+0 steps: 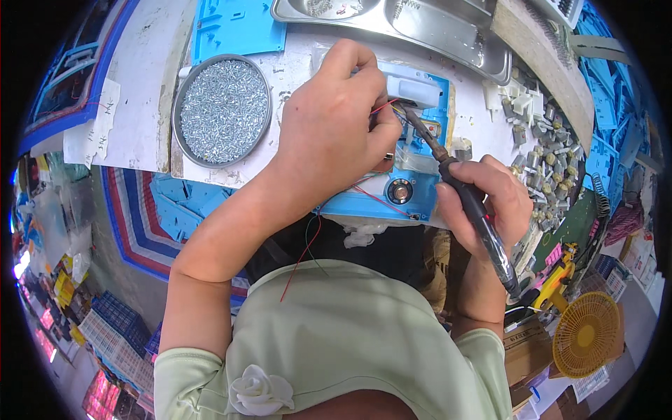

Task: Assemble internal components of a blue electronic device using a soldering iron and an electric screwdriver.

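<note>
My right hand (490, 199) is wrapped round the black handle of a soldering iron (470, 192), its metal shaft slanting up and left. The tip of the iron meets the work close beside the fingers of my left hand (343, 115). Those fingers are pinched on a thin red wire (383, 107). Beneath both hands lies a blue plastic housing (353, 204) with a round speaker (400, 191), a small circuit board and a white part (414, 91). More red and green wires hang over the table's near edge. My left hand hides much of the housing's left side.
A round tin of small screws (222, 112) stands left. Behind are a blue plastic panel (238, 31) and a metal tray (420, 31) holding springs. Small motors (549, 164) are heaped at the right, near more blue parts. A yellow fan guard (586, 334) sits lower right.
</note>
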`<state>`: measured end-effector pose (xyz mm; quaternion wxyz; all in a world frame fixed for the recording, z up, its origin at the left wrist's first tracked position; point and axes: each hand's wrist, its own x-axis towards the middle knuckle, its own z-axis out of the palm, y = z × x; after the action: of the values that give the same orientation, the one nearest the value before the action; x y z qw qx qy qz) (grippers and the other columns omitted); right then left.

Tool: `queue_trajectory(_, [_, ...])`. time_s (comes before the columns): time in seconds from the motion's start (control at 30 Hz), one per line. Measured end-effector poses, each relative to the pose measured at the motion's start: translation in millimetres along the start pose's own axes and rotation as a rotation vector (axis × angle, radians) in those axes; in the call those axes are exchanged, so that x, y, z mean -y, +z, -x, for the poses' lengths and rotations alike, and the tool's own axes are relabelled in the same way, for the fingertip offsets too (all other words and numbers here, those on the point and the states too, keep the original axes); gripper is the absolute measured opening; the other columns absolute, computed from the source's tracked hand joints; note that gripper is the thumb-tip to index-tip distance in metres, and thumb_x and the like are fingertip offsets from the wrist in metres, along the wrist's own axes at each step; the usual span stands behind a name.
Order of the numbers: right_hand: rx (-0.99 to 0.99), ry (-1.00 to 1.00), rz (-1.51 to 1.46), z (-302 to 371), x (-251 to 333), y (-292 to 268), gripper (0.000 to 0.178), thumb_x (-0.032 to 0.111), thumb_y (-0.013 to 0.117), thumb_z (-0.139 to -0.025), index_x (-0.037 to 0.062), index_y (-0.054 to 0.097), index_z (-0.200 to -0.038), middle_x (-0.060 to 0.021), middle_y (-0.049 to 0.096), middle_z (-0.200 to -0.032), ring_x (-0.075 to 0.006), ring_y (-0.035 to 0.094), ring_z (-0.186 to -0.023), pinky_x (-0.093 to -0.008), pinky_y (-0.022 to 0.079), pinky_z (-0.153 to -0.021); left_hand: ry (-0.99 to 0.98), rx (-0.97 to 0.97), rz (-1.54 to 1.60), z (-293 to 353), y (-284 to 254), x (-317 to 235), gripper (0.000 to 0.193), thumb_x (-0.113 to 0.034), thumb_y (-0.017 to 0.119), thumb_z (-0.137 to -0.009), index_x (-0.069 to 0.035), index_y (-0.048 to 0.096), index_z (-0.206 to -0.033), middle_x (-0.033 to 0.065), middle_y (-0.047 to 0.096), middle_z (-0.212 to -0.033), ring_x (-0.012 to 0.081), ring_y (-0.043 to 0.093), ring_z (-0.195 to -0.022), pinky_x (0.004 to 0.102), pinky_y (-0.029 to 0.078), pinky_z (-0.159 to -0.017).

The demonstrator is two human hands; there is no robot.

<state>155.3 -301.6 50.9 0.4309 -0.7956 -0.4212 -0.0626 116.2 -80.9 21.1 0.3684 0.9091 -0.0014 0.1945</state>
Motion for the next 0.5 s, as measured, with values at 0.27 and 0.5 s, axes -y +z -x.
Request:
queue_trajectory(0.27, [0.005, 0.049, 0.002, 7, 8, -9, 0.033, 0.004, 0.085, -0.074, 0.0041, 0.068, -0.102, -0.0089, 0.071, -0.078, -0.0193, 0.057, -0.055, -0.0310, 0.045, -0.050, 0.014, 0.003, 0.005, 0, -1, 0, 0.013, -0.003, 0.072, -0.076, 0.004, 0.063, -0.083, 0.0106, 0.059, -0.099, 0.0198, 0.065, -0.067, 0.0317, 0.054, -0.062])
queue_trajectory(0.5, [-0.028, 0.064, -0.010, 13, 7, -11, 0.032, 0.003, 0.085, -0.074, 0.0032, 0.068, -0.102, -0.0106, 0.071, -0.077, -0.0198, 0.058, -0.056, -0.0303, 0.045, -0.051, 0.005, 0.022, 0.004, 1, -2, 0, 0.012, -0.004, 0.072, -0.077, 0.003, 0.063, -0.081, 0.0097, 0.058, -0.097, 0.0180, 0.065, -0.066, 0.0306, 0.053, -0.061])
